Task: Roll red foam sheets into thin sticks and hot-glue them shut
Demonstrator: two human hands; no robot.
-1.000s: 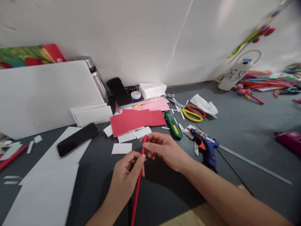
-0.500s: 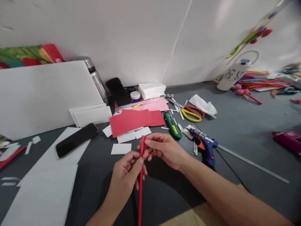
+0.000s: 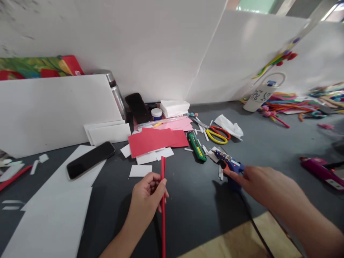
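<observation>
Two hands work over the gray table [image 3: 268,143]. Left hand [image 3: 146,195] pinches a thin red stick [image 3: 162,200], upright and straight; right hand [image 3: 264,186], blurred, fingers loose, touches the blue glue gun [image 3: 231,168]. White-lidded jar [image 3: 156,114]: contents hidden.

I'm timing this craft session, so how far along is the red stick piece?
Done: the red stick is formed into a thin tube, held upright by the left hand. In hand: the right hand is on the blue glue gun. Left: no glue shows on the stick yet, and the red paper lies unused.
</observation>
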